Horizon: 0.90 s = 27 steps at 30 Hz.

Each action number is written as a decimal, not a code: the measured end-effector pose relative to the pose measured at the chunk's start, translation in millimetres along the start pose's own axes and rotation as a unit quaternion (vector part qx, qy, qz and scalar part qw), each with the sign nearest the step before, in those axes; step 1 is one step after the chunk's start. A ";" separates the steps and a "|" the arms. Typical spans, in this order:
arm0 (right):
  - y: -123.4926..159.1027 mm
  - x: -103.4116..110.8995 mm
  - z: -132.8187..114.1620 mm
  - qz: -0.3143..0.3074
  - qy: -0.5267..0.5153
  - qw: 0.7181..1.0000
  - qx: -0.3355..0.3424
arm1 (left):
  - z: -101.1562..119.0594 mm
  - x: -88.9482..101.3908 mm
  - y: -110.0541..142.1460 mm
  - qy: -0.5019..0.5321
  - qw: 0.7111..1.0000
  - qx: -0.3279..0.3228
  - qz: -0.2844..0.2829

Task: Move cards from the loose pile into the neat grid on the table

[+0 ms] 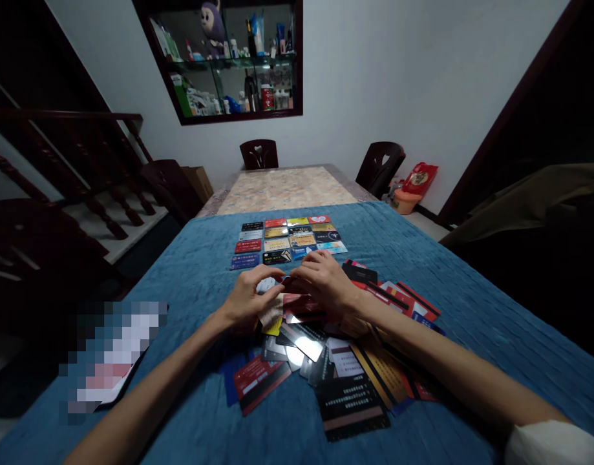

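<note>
Over a loose pile of plastic cards, my left hand (pixel 252 294) pinches one end of a dark card (pixel 293 283) between thumb and fingertips. At the same card's other end, the fingers of my right hand (pixel 328 279) are curled round it and partly hide it. Beneath and around both hands lie overlapping cards, many with magnetic stripes showing, among them a red card (pixel 262 382), a black card (pixel 353 405) and a gold card (pixel 381 371). Beyond my hands, cards lie face up in neat rows, including a blue card (pixel 245 260) and a red card (pixel 248 246).
A blue cloth (pixel 190 361) covers the near table, with a blurred-out flat object (pixel 119 352) at the left. Farther back is a patterned tabletop (pixel 287 187) with dark chairs (pixel 380 166) around it. A wall cabinet (pixel 238 61) holds bottles and a purple plush toy.
</note>
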State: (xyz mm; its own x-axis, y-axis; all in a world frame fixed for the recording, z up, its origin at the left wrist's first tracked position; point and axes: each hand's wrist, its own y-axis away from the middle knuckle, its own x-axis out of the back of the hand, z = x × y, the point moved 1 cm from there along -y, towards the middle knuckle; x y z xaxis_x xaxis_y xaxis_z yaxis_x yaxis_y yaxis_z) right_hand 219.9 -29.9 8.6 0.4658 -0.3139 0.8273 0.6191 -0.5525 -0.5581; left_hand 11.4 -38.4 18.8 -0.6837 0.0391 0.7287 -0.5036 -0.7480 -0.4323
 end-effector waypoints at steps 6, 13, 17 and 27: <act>2.9 -11.9 -2.1 -0.010 0.025 0.999 0.025 | 0.4 -14.0 3.1 -0.010 1.000 0.018 0.012; 5.2 -17.6 -0.4 -0.035 0.027 0.999 0.002 | -7.6 -14.4 4.2 -0.039 0.999 0.018 0.001; 5.2 -17.0 0.6 -0.062 0.035 0.997 -0.013 | -13.5 -12.3 3.9 -0.051 0.998 0.024 -0.007; 5.0 -16.0 -0.8 -0.075 0.082 0.994 -0.003 | -19.9 -8.5 0.7 -0.049 0.998 0.032 0.004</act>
State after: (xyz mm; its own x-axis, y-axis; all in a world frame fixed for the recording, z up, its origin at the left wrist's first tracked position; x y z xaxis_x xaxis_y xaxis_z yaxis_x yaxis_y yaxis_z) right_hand 215.1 -28.3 -7.3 0.2597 -0.3491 0.9004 0.6700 -0.6064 -0.4283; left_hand 6.3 -26.1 1.8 -0.6311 -0.0291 0.7751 -0.4619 -0.7887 -0.4057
